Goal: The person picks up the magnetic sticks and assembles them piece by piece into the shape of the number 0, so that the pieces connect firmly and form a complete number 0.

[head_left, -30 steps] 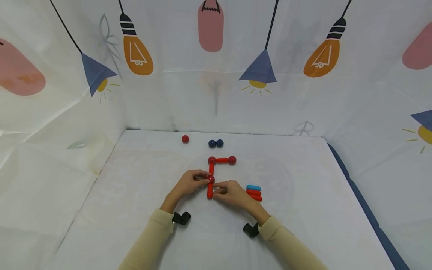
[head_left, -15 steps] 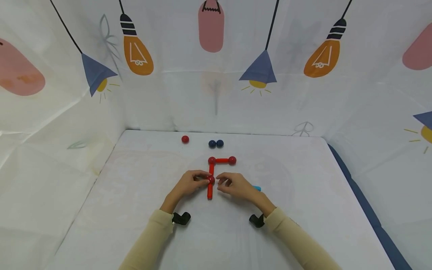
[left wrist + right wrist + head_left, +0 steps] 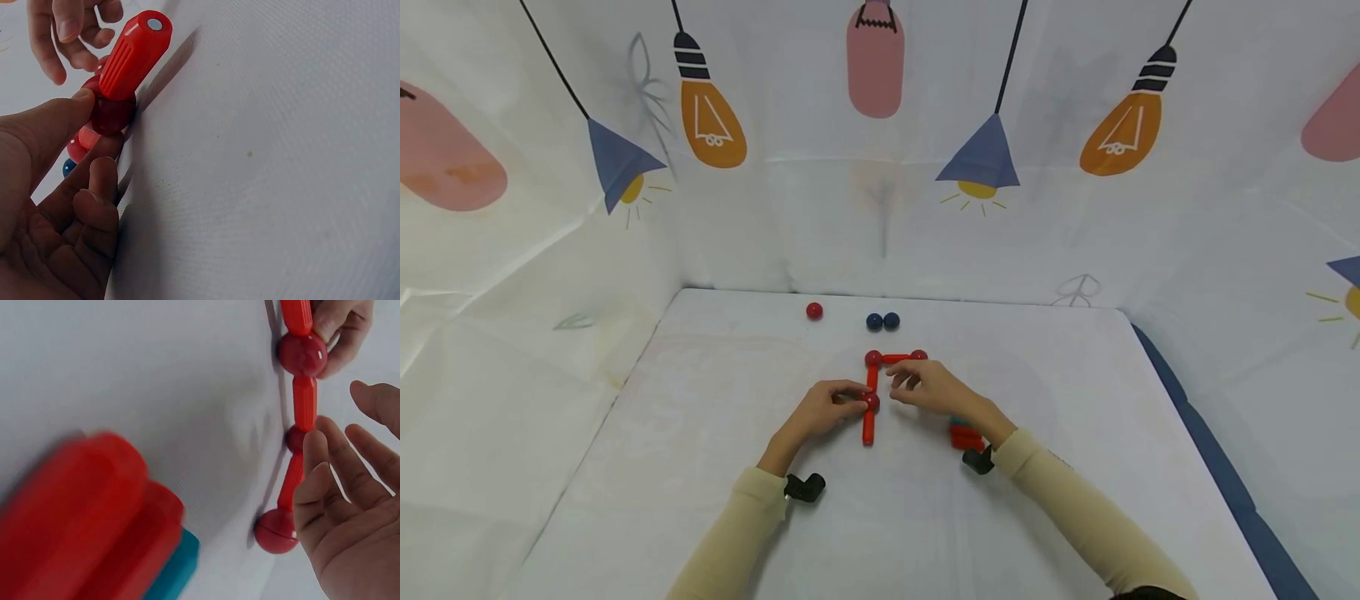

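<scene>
Pinching the near ball between the thumb and fingers of the left hand, at the ball's left side. Holding nothing in the right hand, with fingers loosely bent and thumb apart from them, just right of the middle stick. Joined in a bent red chain, all on the table: from the pinched ball, the near stick toward the sleeves; beyond the left fingertips, the middle stick, then the corner ball; from there rightward, the far stick, to the end ball, partly hidden in the head view behind the right hand. Seen in the left wrist view, on the near stick's free end, a pale round disc. Beside the right wrist and partly covered by it, two spare red sticks next to a blue stick. Well beyond both hands, a pair of dark blue balls side by side, and farther left a loose red ball. Behind everything, a white cloth printed with lamps and bulbs.
</scene>
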`<action>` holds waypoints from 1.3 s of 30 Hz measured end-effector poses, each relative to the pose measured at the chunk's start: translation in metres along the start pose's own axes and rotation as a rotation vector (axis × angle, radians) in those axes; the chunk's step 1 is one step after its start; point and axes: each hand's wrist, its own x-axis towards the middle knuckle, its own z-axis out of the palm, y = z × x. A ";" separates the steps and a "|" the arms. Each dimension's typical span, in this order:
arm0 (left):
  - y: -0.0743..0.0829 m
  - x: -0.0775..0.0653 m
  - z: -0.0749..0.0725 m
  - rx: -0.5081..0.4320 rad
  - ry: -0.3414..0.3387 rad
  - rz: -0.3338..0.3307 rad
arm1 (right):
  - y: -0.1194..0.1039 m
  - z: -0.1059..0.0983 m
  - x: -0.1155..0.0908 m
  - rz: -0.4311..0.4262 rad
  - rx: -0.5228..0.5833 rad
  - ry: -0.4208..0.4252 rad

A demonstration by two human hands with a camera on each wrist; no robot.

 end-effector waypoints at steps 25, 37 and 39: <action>0.000 0.000 0.001 0.002 -0.003 0.001 | 0.025 -0.040 0.058 0.089 -0.076 0.188; -0.001 0.001 0.001 0.004 -0.002 0.018 | 0.037 -0.038 0.082 0.220 0.010 0.316; -0.002 0.002 0.001 0.009 0.002 0.015 | 0.036 -0.037 0.085 0.249 0.016 0.319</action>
